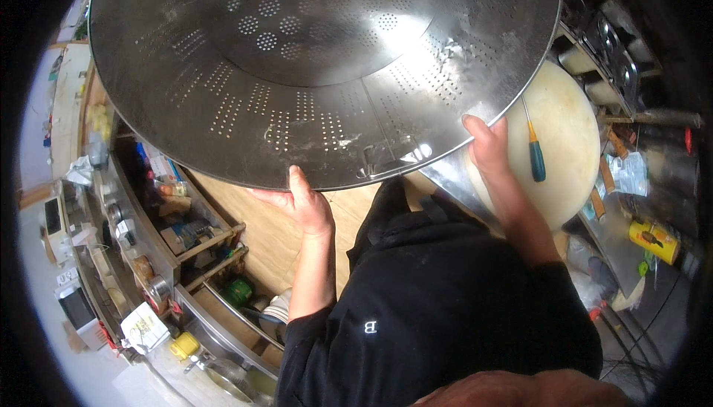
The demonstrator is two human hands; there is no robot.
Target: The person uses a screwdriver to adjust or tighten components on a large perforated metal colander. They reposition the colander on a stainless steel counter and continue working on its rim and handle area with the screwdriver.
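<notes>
A large round perforated metal tray (328, 134), like a steamer lid or plate, fills the top of the view, raised in front of me. My left hand (303, 201) grips its near rim, with the thumb on the upper face. At the rim's right side, my right hand (490, 142) pinches the edge between thumb and fingers. A screwdriver (536, 153) with a green and yellow handle lies on a round pale board (562, 100) to the right, its tip end passing under the tray's edge.
Open drawers (184, 223) holding mixed items stand at the left, beside a steel counter (206, 318) with a yellow container (184, 346). At the right are a yellow can (654, 241), a crumpled plastic bag (629, 173) and metal racks. Tan floor shows below the tray.
</notes>
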